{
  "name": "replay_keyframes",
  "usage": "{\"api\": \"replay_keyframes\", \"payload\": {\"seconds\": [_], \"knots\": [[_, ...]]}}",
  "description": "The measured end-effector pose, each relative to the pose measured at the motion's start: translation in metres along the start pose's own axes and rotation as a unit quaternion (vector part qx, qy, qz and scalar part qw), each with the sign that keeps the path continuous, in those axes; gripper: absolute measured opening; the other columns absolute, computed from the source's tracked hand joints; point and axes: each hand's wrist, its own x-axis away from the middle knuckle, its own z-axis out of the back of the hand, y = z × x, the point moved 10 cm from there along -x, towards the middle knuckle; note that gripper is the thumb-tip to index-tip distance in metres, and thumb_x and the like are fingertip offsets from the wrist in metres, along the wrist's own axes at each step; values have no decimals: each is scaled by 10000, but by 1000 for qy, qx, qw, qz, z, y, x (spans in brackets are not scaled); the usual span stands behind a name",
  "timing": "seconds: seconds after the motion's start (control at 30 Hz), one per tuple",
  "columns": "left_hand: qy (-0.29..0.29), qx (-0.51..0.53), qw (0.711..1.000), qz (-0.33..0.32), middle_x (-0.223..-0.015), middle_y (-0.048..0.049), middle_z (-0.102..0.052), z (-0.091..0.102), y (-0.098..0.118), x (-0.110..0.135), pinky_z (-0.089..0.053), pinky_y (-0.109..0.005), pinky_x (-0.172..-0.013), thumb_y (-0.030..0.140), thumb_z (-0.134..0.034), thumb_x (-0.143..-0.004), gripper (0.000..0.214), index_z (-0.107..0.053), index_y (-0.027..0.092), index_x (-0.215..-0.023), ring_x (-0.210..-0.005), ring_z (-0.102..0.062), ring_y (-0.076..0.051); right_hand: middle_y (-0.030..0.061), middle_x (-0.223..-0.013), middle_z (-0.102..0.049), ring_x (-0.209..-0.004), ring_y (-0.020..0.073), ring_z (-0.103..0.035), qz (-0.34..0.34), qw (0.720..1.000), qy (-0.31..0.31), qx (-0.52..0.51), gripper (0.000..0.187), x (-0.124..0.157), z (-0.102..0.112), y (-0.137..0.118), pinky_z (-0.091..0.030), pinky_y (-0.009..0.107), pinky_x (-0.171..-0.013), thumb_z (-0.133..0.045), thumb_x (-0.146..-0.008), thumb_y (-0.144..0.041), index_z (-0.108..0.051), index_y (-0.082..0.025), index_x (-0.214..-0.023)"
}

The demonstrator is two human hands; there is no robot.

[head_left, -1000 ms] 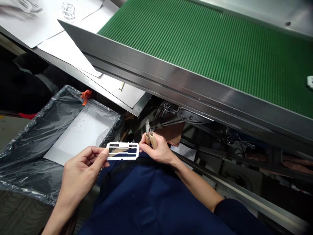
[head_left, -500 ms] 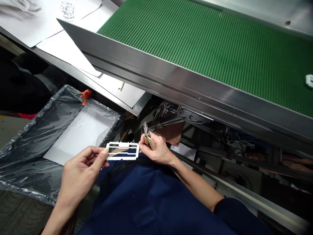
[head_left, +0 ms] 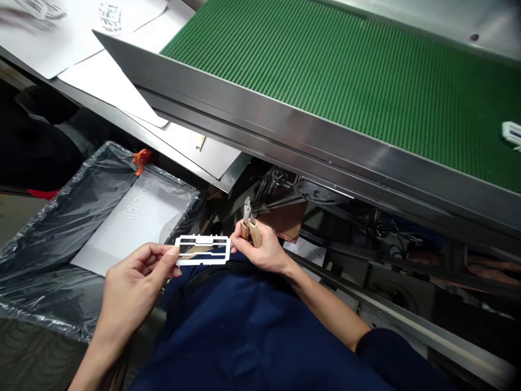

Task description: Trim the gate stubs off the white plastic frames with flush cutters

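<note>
My left hand [head_left: 136,279] pinches the left end of a thin white plastic frame [head_left: 204,240], a rectangle with inner crossbars and small tabs along its top edge. The frame is held out level in front of my dark blue clothing. Its right end comes close to the fingertips of my right hand [head_left: 269,251]; whether they touch I cannot tell. In the right hand rest pliers [head_left: 254,234] with tan handles, their metal jaws pointing up. The handles are somewhat apart, and the fingers behind them are partly hidden.
A green ribbed conveyor belt [head_left: 309,70] with a metal side rail [head_left: 260,106] runs ahead, carrying a white part [head_left: 512,133] at far right. On the left are a plastic-lined bin [head_left: 44,233], an orange clip [head_left: 141,160] and a paper-covered table [head_left: 97,81]. Machinery lies under the belt.
The pliers have turned more upright, jaws slightly higher and further right. My left hand still holds the frame almost unmoved. More of the white part on the belt shows at the right edge.
</note>
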Motion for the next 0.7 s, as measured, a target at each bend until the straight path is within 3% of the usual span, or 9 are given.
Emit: {"api": "replay_keyframes", "payload": {"seconds": [0.2,0.5,0.7], "knots": [[16,48,999,10,-520,11,-643,-1,-2,2,-455,-161,-557,408,-723,-658,265,-642,177,-758,-516,-557,-105,3,-755,-594,-689,115,-573,-2,1000,11,2,75,-1,1,-3,-460,239,-691,-563,-820,-214,-508,-166,-839],[-15,193,980,52,-595,39,-630,-15,-22,5,-421,-169,-567,336,-743,-674,211,-654,176,-778,-553,-548,-89,7,-759,-589,-679,114,-531,0,999,30,-11,133,-3,4,-10,-441,235,-674,-590,-819,-277,-517,-167,-809],[5,211,976,49,-633,39,-633,-10,-19,8,-429,-174,-565,310,-760,-650,212,-663,175,-782,-561,-557,-91,13,-765,-594,-694,122,-544,-8,999,24,-34,140,-4,3,-10,-452,241,-689,-586,-824,-285,-502,-174,-807]]}}
